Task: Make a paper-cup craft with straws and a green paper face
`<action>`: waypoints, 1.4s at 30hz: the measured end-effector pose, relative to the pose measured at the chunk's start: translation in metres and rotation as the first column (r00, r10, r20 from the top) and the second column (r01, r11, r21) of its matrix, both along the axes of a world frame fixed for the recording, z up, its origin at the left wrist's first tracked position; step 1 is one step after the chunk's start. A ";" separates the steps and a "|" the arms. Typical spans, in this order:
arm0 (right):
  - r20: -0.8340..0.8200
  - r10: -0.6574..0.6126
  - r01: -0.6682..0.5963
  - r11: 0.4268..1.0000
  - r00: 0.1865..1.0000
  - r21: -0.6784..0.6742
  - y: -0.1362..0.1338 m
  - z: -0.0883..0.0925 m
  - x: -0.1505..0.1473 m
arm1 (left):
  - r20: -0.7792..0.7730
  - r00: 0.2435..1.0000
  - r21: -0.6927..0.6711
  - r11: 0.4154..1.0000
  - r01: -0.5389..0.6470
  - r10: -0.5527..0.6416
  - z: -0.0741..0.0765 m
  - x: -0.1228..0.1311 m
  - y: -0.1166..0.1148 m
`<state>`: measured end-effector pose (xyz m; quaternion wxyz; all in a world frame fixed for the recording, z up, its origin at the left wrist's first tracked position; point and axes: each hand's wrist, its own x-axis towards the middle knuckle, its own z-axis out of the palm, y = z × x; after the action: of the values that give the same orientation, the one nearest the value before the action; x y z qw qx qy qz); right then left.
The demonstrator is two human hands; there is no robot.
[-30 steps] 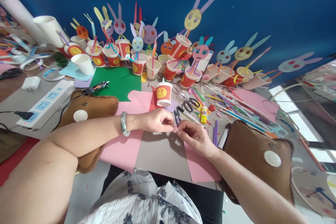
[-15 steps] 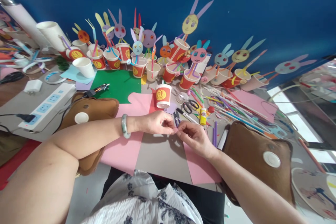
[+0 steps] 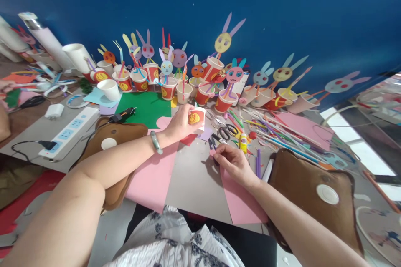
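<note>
My left hand is wrapped round a red paper cup with a gold emblem, which stands upside down on the table beyond the pink paper. My right hand pinches a small pink paper piece at its fingertips, just above the grey table. A jade bangle circles my left wrist. Small dark scissors lie right behind the pink piece.
Rows of red and white paper-cup rabbits line the blue wall. Green paper, a glue gun, a power strip, black scissors, a glue bottle, strewn straws, and two brown cushions surround me.
My left hand left the pink piece and reached forward to grip the red cup. The right hand kept the piece. The camera tilted down and shifted slightly.
</note>
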<state>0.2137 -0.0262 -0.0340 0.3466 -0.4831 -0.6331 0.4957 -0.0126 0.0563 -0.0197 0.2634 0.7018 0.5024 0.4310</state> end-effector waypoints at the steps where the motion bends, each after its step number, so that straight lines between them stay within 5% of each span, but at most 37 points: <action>1: -0.006 0.003 -0.003 1.000 1.000 0.002 0.000 0.000 0.000 | -0.020 0.999 -0.009 0.999 -0.037 0.037 -0.004 0.000 0.004; 9: -0.096 0.000 -0.002 1.000 0.995 -0.017 0.002 -0.002 -0.002 | -0.116 0.992 -0.178 0.981 -0.076 0.056 -0.014 0.004 0.018; 20: -0.151 -0.012 0.015 1.000 0.989 0.022 0.005 -0.007 0.000 | 0.090 0.996 -0.431 0.902 0.016 0.026 0.000 0.001 0.009; 26: -0.179 -0.005 0.000 1.000 0.984 -0.029 0.007 -0.004 0.001 | 0.092 0.996 -0.423 0.906 0.019 0.022 -0.010 0.001 0.010; 36: -0.244 -0.020 -0.019 0.987 0.969 -0.159 0.007 0.002 -0.001 | 0.048 0.986 -0.340 0.926 0.164 -0.158 0.005 0.005 -0.010; 42: -0.171 0.026 -0.041 0.995 0.985 -0.090 0.005 0.005 0.000 | 0.071 0.921 -0.428 0.822 0.375 -0.383 0.005 0.007 -0.020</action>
<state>0.2133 -0.0211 -0.0288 0.3680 -0.4440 -0.5855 0.5697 -0.0058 0.0367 -0.0144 0.4884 0.7150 0.4385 0.2409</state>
